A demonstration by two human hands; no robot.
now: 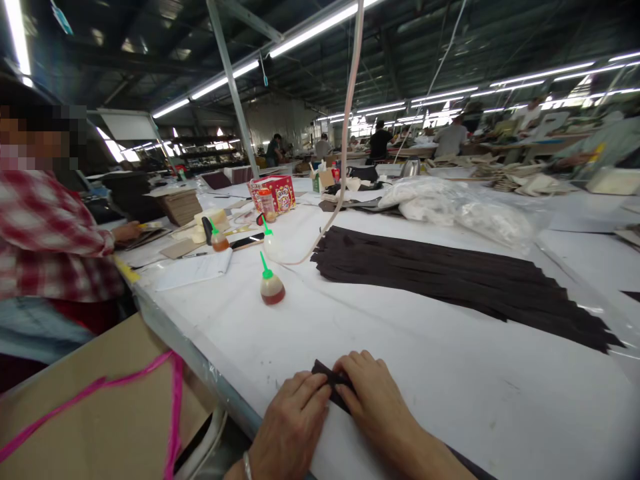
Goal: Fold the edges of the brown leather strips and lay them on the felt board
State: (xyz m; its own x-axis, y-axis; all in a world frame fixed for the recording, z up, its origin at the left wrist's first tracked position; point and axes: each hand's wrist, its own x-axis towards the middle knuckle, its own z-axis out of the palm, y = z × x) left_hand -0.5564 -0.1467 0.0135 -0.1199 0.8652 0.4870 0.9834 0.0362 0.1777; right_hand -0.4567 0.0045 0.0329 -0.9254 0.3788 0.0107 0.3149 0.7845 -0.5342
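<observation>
A dark brown strip of material (341,398) lies on the white-covered table (280,333) near its front edge, and part of it runs on under my right forearm. My left hand (296,417) pinches the strip's left edge close to its end. On the other side, my right hand (373,393) has its fingers curled over the same strip, thumb pressed against it. The fingertips of both hands almost meet. Beyond them lies a wide stack of similar dark strips (450,273). A squeeze bottle with a green nozzle and amber liquid (272,290) stands upright ahead of my left hand.
More green-nozzled bottles (219,239), a notebook (193,270) and a red patterned box (275,193) stand farther back. A pale hose (345,147) hangs down to the table. Clear plastic bags (450,203) lie behind the stack. A person in a checked shirt (50,233) stands left, by a cardboard box (100,393).
</observation>
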